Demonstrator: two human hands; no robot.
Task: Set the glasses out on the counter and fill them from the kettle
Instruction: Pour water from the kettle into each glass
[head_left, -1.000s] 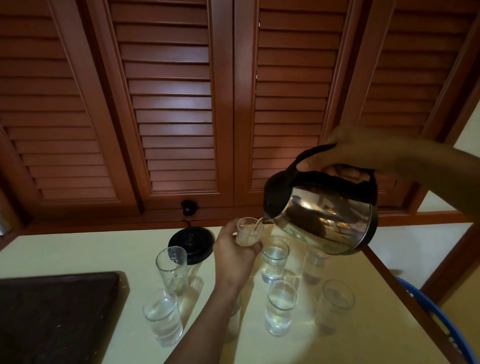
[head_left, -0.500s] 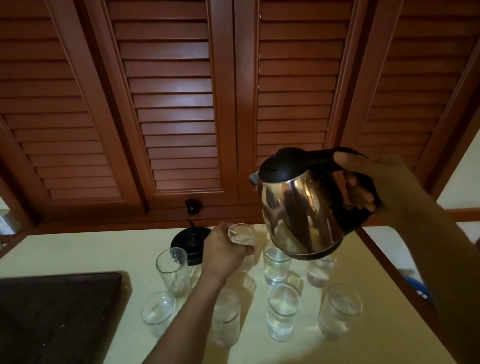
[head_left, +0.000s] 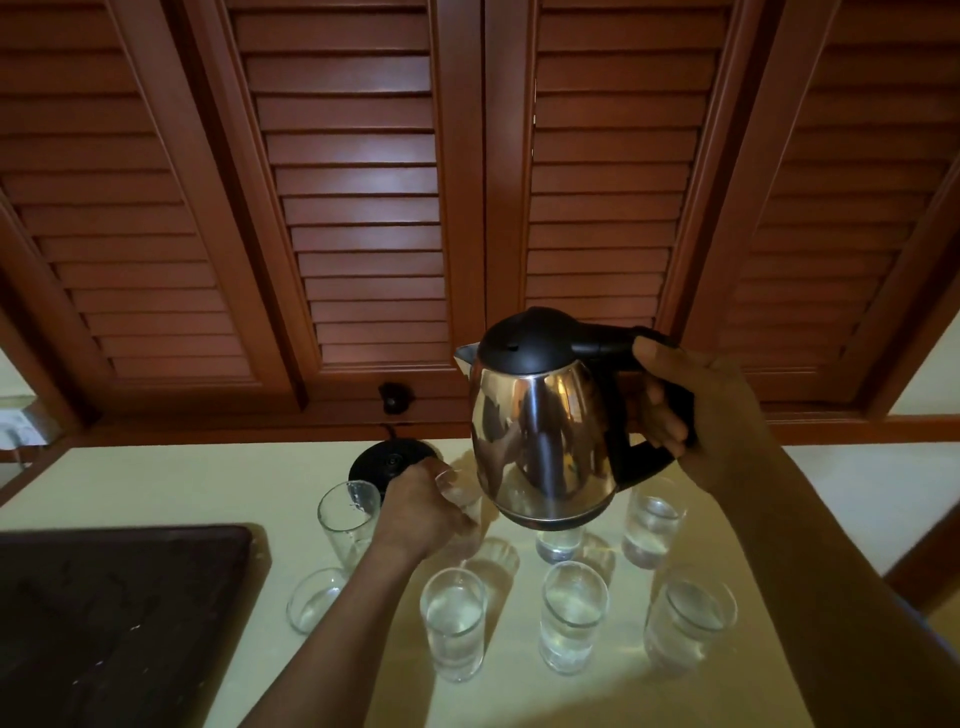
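While the right hand (head_left: 696, 410) wraps the handle of the upright steel kettle (head_left: 545, 431), the left hand (head_left: 421, 512) clasps a small glass (head_left: 460, 493) just below the spout side; it should be lowered level onto the counter (head_left: 218, 478) before letting go. The kettle is mirror-bright, black-lidded, hanging above the filled glasses (head_left: 571, 616).

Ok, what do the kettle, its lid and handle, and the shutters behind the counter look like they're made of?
Kettle: polished metal, likely stainless steel; its body gives mirror reflections.
Lid and handle: matte black, probably plastic, with only dull highlights. The right hand grips the handle.
Shutters: reddish-brown louvred slats with a soft sheen, apparently varnished wood, though grain isn't clear.
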